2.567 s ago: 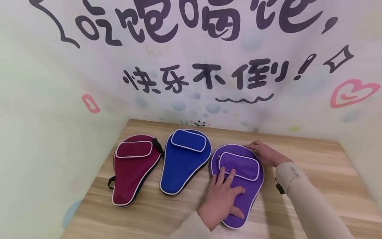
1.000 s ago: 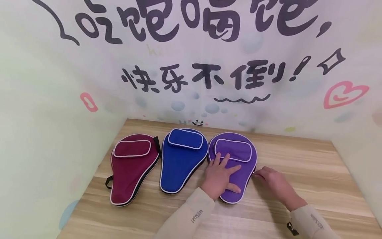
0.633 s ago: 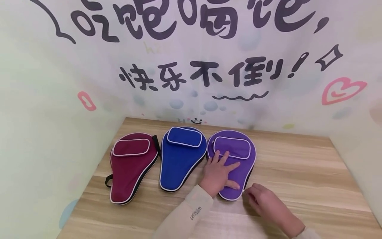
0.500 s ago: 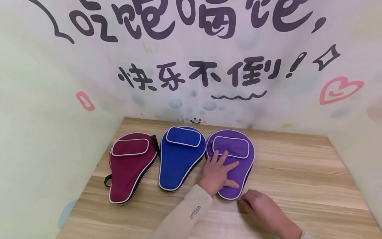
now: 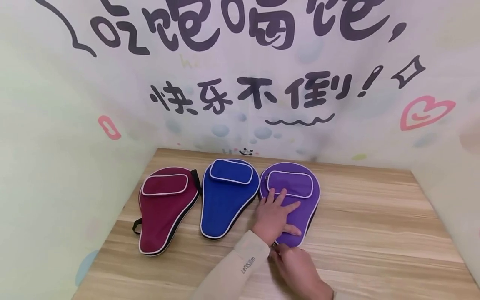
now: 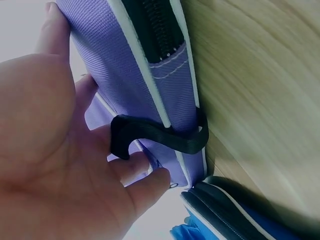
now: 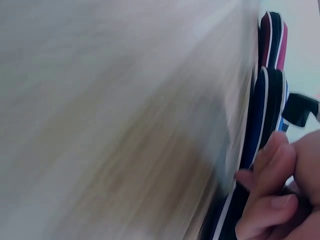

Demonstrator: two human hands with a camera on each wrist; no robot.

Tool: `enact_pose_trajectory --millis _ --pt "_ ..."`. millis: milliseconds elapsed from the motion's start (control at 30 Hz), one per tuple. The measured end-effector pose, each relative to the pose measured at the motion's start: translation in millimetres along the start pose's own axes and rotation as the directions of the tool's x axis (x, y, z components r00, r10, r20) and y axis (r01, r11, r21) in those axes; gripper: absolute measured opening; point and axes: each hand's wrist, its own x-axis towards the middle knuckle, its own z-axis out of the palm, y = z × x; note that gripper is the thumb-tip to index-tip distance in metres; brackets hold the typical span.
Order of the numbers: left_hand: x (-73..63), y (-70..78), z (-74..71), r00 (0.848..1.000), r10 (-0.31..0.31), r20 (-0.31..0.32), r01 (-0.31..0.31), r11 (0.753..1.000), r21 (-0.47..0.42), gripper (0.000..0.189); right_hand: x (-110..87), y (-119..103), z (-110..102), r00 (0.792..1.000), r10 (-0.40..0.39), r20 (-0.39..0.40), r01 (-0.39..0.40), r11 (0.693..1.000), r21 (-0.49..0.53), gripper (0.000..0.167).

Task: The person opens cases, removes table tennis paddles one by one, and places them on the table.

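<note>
A purple table tennis bat case (image 5: 309,208) with white piping and a front pocket lies on the wooden table, handle end towards me. My left hand (image 5: 271,218) rests on its front with fingers spread, the fingertips at the pocket's lower edge. At the bottom of the handle end, my right hand (image 5: 296,266) pinches the zipper pull, which the fingers mostly hide. In the right wrist view, the right fingers (image 7: 272,175) are curled together at the case's dark side. The left wrist view shows the zipper (image 6: 157,25) along the side and a black strap loop (image 6: 160,135).
Left of the purple case lies a blue bat case (image 5: 225,204), close beside it. Farther left is a maroon bat case (image 5: 159,221) with black straps. The wooden table (image 5: 382,233) ends at a printed wall (image 5: 210,137) behind the cases.
My right hand has travelled from the top of the purple case down its right side and round to the handle end. The left hand stays on the case, which has shifted slightly away from me.
</note>
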Motion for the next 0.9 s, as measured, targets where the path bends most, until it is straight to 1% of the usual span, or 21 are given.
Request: enact_pose_trajectory --millis 67,133,267,367,433,500,533,600,667,700,767,800,833,900 --pt "0.9 0.3 0.2 1.000 -0.004 0.003 0.004 1.000 -0.001 0.089 2.7 -6.4 4.5 0.999 0.018 -0.027 -0.018 1.000 -0.013 0.011" --pt "0.9 0.7 0.4 1.000 -0.002 0.007 0.002 1.000 -0.007 0.089 2.3 -8.9 6.0 0.999 0.041 -0.033 -0.041 0.999 -0.021 0.007" --pt "2.4 1.5 1.0 1.000 0.019 0.010 -0.019 1.000 -0.017 0.088 -4.9 -4.4 -2.3 0.995 0.098 0.024 -0.098 0.995 0.017 0.008" --pt "4.7 1.0 1.3 1.000 0.029 0.003 -0.029 0.999 -0.028 0.085 -7.9 7.1 -16.6 0.988 0.137 0.076 -0.142 0.988 0.067 0.013" --pt "6.2 0.6 0.9 1.000 0.029 -0.011 -0.029 0.999 -0.044 0.081 -6.3 19.2 -28.3 0.981 0.165 0.099 -0.175 0.979 0.103 0.016" --pt "7.2 0.8 0.3 0.999 0.024 -0.033 -0.026 0.997 -0.071 0.075 -1.6 34.1 -39.8 0.972 0.208 0.110 -0.223 0.964 0.146 0.017" --pt "7.6 1.2 0.1 0.999 0.020 -0.046 -0.024 0.996 -0.085 0.072 1.8 42.2 -45.2 0.963 0.243 0.113 -0.260 0.951 0.168 0.016" --pt "8.7 2.8 0.6 0.997 0.011 -0.071 -0.018 0.994 -0.107 0.069 9.8 59.9 -53.3 0.945 0.309 0.106 -0.325 0.922 0.209 0.016" --pt "9.8 4.8 1.9 0.996 -0.005 -0.087 -0.006 0.993 -0.122 0.068 18.1 77.2 -58.2 0.917 0.382 0.112 -0.398 0.881 0.256 0.021" --pt "10.5 5.9 3.1 0.996 -0.013 -0.094 0.001 0.991 -0.130 0.069 22.1 85.3 -59.1 0.903 0.411 0.122 -0.429 0.857 0.286 0.024" --pt "11.8 8.1 5.3 0.994 -0.023 -0.104 0.008 0.990 -0.141 0.071 29.6 99.9 -58.6 0.876 0.450 0.174 -0.482 0.798 0.363 0.032" --pt "12.0 9.3 6.0 0.994 -0.027 -0.104 0.011 0.989 -0.149 0.072 32.8 105.9 -57.1 0.862 0.462 0.208 -0.506 0.763 0.401 0.037" --pt "11.8 10.5 6.3 0.994 -0.028 -0.107 0.011 0.988 -0.155 0.073 35.5 110.8 -55.0 0.845 0.472 0.251 -0.533 0.716 0.451 0.041" --pt "10.8 13.0 7.2 0.993 -0.027 -0.113 0.008 0.987 -0.162 0.077 40.1 117.6 -48.5 0.820 0.471 0.326 -0.569 0.612 0.549 0.048"
